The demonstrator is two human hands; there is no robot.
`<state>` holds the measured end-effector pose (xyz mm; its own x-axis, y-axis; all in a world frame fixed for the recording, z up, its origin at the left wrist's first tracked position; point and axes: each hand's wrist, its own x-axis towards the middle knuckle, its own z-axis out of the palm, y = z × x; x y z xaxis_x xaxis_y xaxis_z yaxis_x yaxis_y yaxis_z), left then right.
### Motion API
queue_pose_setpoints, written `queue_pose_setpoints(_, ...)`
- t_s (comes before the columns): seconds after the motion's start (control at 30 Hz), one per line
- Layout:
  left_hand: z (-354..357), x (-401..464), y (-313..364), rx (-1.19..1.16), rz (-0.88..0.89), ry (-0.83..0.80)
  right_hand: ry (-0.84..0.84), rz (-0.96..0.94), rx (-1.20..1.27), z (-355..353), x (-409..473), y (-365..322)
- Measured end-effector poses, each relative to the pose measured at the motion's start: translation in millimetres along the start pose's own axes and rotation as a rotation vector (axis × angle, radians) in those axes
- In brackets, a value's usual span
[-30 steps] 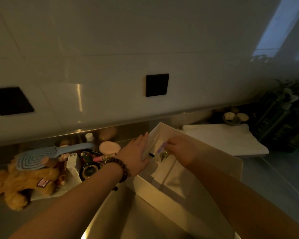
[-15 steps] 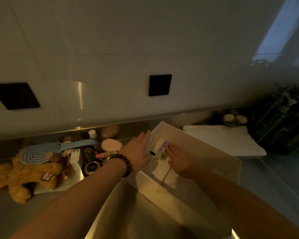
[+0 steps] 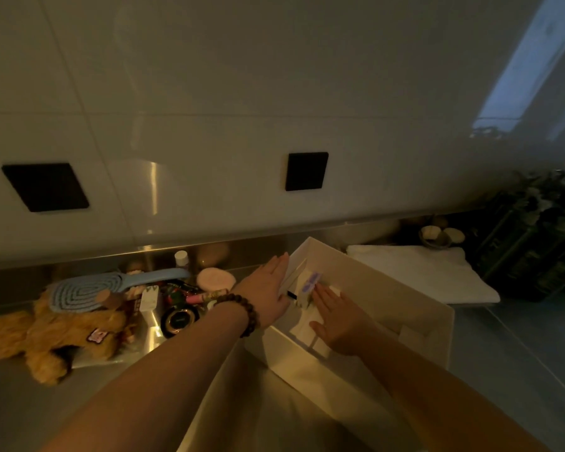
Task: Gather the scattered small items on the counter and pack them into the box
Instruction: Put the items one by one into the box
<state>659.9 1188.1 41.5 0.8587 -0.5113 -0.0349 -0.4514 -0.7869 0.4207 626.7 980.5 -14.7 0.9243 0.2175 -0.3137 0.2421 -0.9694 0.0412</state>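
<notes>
A white open box [image 3: 402, 288] stands on the steel counter right of centre. Inside its left end stands a small white packet with a purple label [image 3: 308, 285], with white paper beside it. My right hand [image 3: 336, 318] lies flat inside the box, fingers spread, fingertips just next to that packet and holding nothing. My left hand [image 3: 268, 288], with a bead bracelet on the wrist, rests flat against the outside of the box's left wall. Left of the box lies a heap of small items: a pink round puff [image 3: 216, 278], a black round compact [image 3: 179, 318], a pink tube [image 3: 203, 296].
A tan plush toy [image 3: 46, 331] lies at far left with a blue hairbrush [image 3: 111, 287] on it. A folded white towel [image 3: 428, 272] lies right of the box, with small bowls [image 3: 437, 236] and dark plants [image 3: 535, 236] behind. The wall rises directly behind the counter.
My right hand has let go of the purple-labelled packet, which now stands in the box's left end, and has opened flat just right of it. My left hand stays against the box wall.
</notes>
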Motion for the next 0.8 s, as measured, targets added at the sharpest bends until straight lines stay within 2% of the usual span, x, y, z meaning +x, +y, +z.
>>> queue_pose_setpoints(0.1,-3.8,-2.4,-0.9,-0.019,0.0,0.0,0.055,0.016,0.095,-10.6,-10.5,-11.1)
queue_pose_setpoints(0.23,-10.4,-8.1,-1.6,-0.062,-0.007,0.011,0.277,0.126,0.453,-44.7,-24.0,-43.6)
queue_pose_setpoints(0.33,-13.8,-23.8,-5.8,-0.18,-0.013,0.112,0.399,0.129,0.607,-65.4,-35.9,-75.9)
queue_pose_setpoints(0.47,-16.5,-69.1,-40.2,-0.243,-0.027,0.273,0.377,-0.047,0.705,-76.7,-39.8,-125.0)
queue_pose_setpoints(0.57,-16.3,-110.1,-83.8,-0.152,-0.123,0.36,0.45,-0.16,0.572,-77.5,-28.2,-166.6)
queue_pose_setpoints(0.63,-15.7,-136.0,-111.3,-0.057,-0.186,0.411,0.469,-0.219,0.571,-75.8,-19.0,-196.4)
queue_pose_setpoints(0.8,-17.6,-193.6,-163.5,0.063,-0.375,0.486,0.341,-0.24,0.669,-65.7,16.3,-257.3)
